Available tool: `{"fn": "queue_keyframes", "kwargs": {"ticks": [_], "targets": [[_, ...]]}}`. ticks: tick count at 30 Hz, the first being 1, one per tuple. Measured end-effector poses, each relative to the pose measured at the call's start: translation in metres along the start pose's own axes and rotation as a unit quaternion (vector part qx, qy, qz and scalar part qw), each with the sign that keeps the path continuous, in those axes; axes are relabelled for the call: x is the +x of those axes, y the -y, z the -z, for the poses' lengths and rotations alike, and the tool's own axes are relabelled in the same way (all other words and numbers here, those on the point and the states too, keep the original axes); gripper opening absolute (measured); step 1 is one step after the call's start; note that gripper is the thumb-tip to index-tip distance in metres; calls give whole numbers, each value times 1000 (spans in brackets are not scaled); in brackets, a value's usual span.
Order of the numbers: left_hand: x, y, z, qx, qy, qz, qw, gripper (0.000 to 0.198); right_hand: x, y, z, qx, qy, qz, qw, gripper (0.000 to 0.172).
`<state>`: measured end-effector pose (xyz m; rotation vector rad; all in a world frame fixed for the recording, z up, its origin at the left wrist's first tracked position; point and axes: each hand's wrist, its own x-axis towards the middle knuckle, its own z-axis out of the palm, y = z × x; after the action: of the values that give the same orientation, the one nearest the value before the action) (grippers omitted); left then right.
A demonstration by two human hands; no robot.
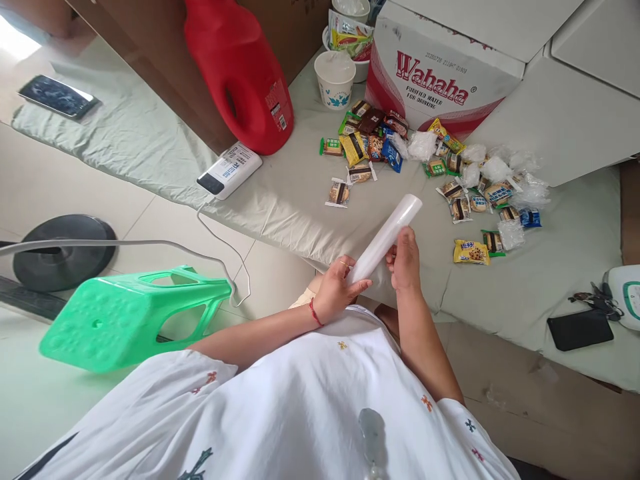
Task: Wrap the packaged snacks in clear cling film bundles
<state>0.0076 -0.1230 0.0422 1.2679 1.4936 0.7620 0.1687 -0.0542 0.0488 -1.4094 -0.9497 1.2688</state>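
A white roll of plastic film [386,235] is held at a slant over the near edge of the cloth-covered surface. My left hand [339,288] is closed round its lower end, with a ring and a red bracelet showing. Farther up, my right hand [404,260] has its curled fingers against the roll's right side. Beyond the roll lie small packaged snacks, among them a biscuit packet [339,193] and a yellow snack packet [354,148]. Crumpled clear plastic [497,168] sits among the packets on the right.
A Wahaha carton [440,73], a paper cup [335,80] and a red jug [245,80] stand at the back. A white power bank [231,170] has a cable attached. A green stool [125,320] is at left; a black pouch [580,329] and keys [595,300] lie at right.
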Motion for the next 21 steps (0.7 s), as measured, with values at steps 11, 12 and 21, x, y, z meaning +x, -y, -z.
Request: {"fn": "queue_keyframes", "kwargs": {"ticks": [11, 12, 21], "targets": [[1, -10, 12, -12, 82, 7, 997, 43, -9, 14, 4, 79, 91, 2, 993, 47], [1, -10, 13, -19, 86, 8, 996, 44, -8, 13, 5, 90, 96, 2, 991, 46], [3, 4, 1, 37, 8, -38, 999, 42, -4, 14, 4, 69, -10, -37, 997, 62]]}}
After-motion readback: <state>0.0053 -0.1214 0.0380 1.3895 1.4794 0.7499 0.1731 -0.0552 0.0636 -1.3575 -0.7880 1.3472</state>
